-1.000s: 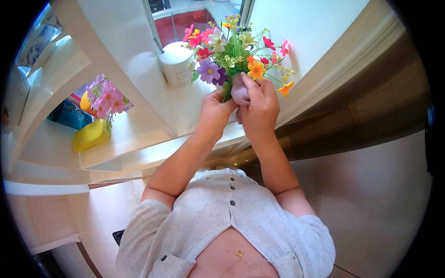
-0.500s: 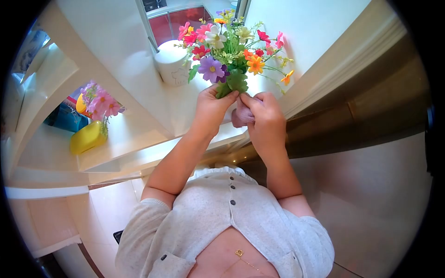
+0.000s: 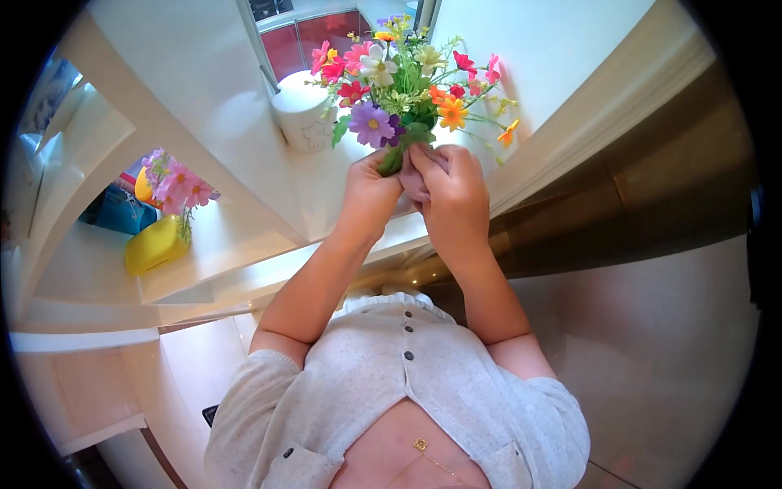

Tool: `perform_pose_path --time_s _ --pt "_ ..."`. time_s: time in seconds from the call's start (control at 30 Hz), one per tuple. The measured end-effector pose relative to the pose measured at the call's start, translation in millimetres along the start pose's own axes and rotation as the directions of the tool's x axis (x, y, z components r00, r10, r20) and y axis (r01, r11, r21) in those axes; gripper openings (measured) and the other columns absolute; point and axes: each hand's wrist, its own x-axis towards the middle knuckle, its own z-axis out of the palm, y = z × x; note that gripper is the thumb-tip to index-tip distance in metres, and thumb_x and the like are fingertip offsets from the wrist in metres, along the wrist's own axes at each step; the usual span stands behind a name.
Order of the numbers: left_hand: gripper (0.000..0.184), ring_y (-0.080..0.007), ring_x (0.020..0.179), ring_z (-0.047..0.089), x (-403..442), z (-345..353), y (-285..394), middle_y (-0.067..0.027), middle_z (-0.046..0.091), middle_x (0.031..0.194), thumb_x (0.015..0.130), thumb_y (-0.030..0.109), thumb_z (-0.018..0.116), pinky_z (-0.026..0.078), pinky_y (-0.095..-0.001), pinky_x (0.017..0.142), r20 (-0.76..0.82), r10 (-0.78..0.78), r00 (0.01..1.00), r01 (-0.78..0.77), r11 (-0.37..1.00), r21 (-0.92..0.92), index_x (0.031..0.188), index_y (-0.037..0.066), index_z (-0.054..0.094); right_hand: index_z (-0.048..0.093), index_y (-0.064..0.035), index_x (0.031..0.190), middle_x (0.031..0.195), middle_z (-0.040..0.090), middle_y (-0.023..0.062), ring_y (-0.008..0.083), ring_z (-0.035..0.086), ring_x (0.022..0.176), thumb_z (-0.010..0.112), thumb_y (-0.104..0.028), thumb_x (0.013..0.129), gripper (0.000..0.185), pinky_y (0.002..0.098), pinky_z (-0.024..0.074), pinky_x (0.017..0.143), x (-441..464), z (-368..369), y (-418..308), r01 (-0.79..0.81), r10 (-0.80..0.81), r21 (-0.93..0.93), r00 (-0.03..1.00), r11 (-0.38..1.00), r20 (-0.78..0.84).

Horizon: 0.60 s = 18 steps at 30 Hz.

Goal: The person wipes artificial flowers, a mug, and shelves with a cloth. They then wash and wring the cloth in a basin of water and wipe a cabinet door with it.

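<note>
A bunch of flowers [image 3: 371,124] in purple, white, pink, red and orange rises in front of me over a white shelf. My left hand [image 3: 371,186] is closed around the lower left of the bunch, by its green leaves. My right hand [image 3: 458,189] grips a pinkish-mauve cloth [image 3: 414,181] and presses it to the lower leaves, close beside my left fingers. Whatever the flowers stand in is hidden behind my hands.
A white canister [image 3: 305,114] stands left of the flowers. In the left shelf compartment sit a yellow container [image 3: 157,244], pink flowers [image 3: 181,186] and a blue package [image 3: 118,209]. A pale frame edge [image 3: 586,122] runs along the right, beside a dark brown surface.
My right hand has moved slightly up and left with the cloth, from below the leaf onto it. The flowers have barely shifted, and my left hand stays in place.
</note>
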Motion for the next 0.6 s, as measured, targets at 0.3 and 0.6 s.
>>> perform_pose_path --time_s 0.3,0.6 --pt "0.015 -0.0073 0.079 0.058 0.7 2.3 -1.4 -0.0033 0.068 0.089 0.082 -0.004 0.063 0.046 -0.0253 0.070 -0.076 0.024 0.997 -0.017 0.996 0.086 0.096 -0.001 0.069 0.066 -0.0038 0.109 0.101 0.058 0.0124 0.0304 0.059 0.091 0.066 -0.003 0.074 0.034 0.0395 0.0512 0.074 21.7 4.7 -4.2 0.060 -0.072 -0.089 0.987 0.994 -0.142" --pt "0.017 -0.0081 0.080 0.059 -1.9 5.0 5.6 -0.0042 0.068 0.091 0.083 -0.004 0.063 0.047 -0.0254 0.070 -0.041 -0.014 0.999 0.015 1.000 0.009 0.100 -0.002 0.069 0.065 -0.0058 0.120 0.104 0.059 0.0105 0.0294 0.059 0.093 0.065 -0.005 0.079 0.041 0.0391 0.0523 0.075 -6.3 6.9 -0.4 0.008 -0.011 -0.079 0.999 0.997 -0.041"
